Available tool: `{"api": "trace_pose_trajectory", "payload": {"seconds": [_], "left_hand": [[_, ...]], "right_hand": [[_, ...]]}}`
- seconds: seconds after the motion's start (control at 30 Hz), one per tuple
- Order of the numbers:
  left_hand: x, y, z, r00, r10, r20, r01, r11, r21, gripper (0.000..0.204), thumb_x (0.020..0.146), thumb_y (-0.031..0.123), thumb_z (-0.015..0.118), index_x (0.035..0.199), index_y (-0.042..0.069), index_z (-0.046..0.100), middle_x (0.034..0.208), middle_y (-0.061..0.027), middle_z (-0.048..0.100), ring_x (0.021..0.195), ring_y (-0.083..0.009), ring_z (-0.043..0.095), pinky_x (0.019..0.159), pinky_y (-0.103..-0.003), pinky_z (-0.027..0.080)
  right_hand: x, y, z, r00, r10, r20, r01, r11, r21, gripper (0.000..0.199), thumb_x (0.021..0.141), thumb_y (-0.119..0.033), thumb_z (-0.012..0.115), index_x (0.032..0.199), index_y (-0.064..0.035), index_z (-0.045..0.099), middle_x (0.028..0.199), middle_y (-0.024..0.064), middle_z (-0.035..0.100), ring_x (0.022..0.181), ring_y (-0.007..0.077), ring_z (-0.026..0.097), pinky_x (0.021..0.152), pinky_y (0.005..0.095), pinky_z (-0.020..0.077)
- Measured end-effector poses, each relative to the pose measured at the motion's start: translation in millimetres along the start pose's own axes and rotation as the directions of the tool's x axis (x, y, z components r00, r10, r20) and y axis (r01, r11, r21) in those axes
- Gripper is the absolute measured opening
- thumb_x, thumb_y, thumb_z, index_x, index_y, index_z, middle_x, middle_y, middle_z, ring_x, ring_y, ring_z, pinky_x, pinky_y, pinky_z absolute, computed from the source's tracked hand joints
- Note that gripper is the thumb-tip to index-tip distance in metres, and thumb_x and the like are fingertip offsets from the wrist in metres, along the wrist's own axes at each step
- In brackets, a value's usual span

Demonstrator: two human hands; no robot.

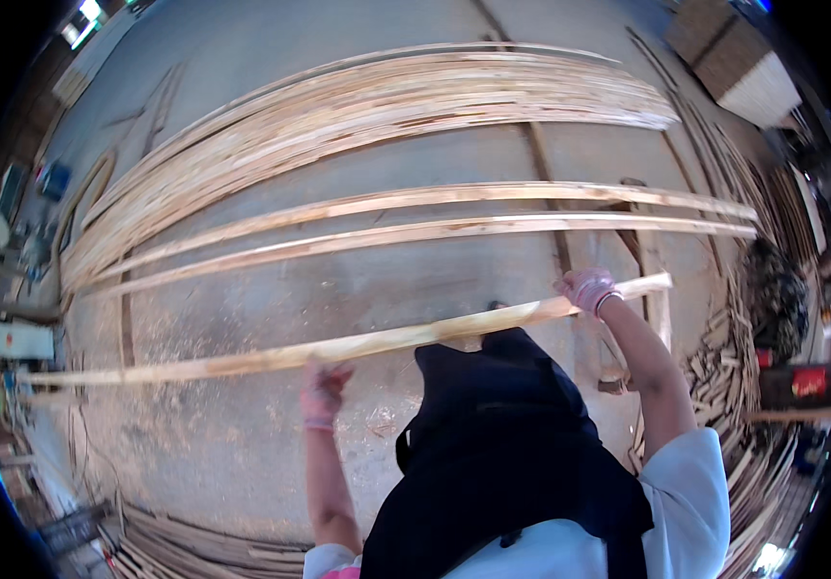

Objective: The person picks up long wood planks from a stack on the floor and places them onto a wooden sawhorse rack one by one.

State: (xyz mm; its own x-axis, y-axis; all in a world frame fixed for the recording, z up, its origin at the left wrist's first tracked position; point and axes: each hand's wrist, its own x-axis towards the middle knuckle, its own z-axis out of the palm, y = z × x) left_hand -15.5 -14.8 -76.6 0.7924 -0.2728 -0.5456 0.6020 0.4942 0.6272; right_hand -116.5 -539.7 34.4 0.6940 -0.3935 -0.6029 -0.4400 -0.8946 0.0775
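Observation:
A long, narrow wooden strip (pixel 415 333) runs across in front of me, its right end higher in the picture than its left. Close to that right end, my right hand (pixel 587 289), in a pale pink glove, is closed around the strip. My left hand (pixel 327 391), gloved alike, is at the strip's near edge, left of my dark apron. Motion smears its fingers, so whether they grip the wood cannot be made out. Beyond lie two more wooden strips (pixel 435 198), side by side and apart from the one I hold.
A broad layer of wooden strips (pixel 387 101) lies farther off, on dark crossbars. Offcuts (pixel 715 372) are heaped at the right, near a stacked block of boards (pixel 734 58). More strips (pixel 213 540) lie at the lower left. Machinery (pixel 25 251) stands along the left side. Sawdust covers the floor.

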Motion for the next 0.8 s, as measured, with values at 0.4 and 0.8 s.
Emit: {"api": "trace_pose_trajectory", "payload": {"seconds": [0.4, 0.8], "left_hand": [[-16.1, -12.9, 27.7, 0.99, -0.117, 0.079, 0.122, 0.99, -0.072, 0.048, 0.083, 0.056, 0.047, 0.099, 0.013, 0.062, 0.089, -0.0044, 0.064, 0.083, -0.0216, 0.061, 0.082, -0.044, 0.048], [32.4, -104.8, 130.2, 0.954, -0.291, 0.078, 0.298, 0.95, -0.098, 0.033, 0.081, 0.036, 0.063, 0.1, 0.009, 0.057, 0.094, -0.0037, 0.062, 0.091, -0.0204, 0.058, 0.087, -0.042, 0.045]], "right_hand": [[-1.7, -76.1, 16.3, 0.914, -0.399, 0.077, 0.328, 0.837, 0.438, 0.056, 0.078, -0.059, 0.05, 0.098, -0.009, 0.064, 0.095, 0.0144, 0.064, 0.092, 0.0296, 0.06, 0.08, 0.0388, 0.0452], [105.0, -156.0, 20.4, 0.65, -0.758, 0.052, 0.707, 0.628, 0.326, 0.042, 0.084, -0.048, 0.046, 0.103, -0.0134, 0.06, 0.1, 0.0159, 0.063, 0.095, 0.0299, 0.06, 0.078, 0.0415, 0.0474]]}}
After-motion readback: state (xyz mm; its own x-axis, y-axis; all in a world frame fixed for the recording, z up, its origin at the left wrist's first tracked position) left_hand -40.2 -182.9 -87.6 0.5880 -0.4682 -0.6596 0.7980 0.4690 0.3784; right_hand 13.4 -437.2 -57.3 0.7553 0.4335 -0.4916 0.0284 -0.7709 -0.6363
